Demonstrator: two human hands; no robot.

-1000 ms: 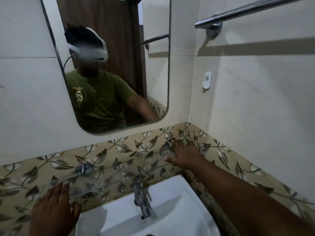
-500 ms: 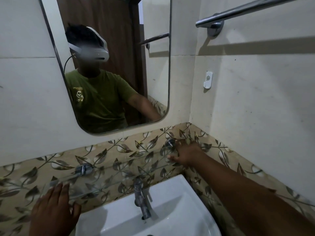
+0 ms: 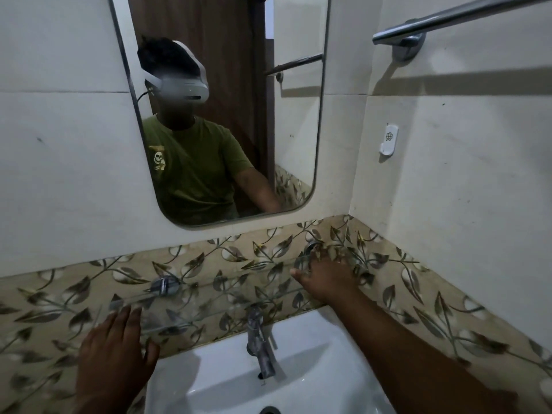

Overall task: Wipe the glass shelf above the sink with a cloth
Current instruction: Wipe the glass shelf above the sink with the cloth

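The clear glass shelf (image 3: 227, 297) runs along the leaf-patterned tile band above the white sink (image 3: 313, 363), held by two metal brackets (image 3: 164, 285). My left hand (image 3: 115, 351) lies flat, palm down, on the shelf's left end and holds nothing. My right hand (image 3: 327, 274) rests with spread fingers on the shelf's right end, its fingertips at the right bracket (image 3: 310, 248) near the wall corner. I see no cloth in either hand or anywhere else in view.
A chrome tap (image 3: 260, 339) stands under the shelf's middle, at the back of the sink. Above the shelf hangs a mirror (image 3: 292, 130). The right wall carries a towel rail (image 3: 448, 17) and a small white hook (image 3: 388, 141).
My right hand has crept slightly toward the corner bracket on the shelf. My left hand has stayed in place.
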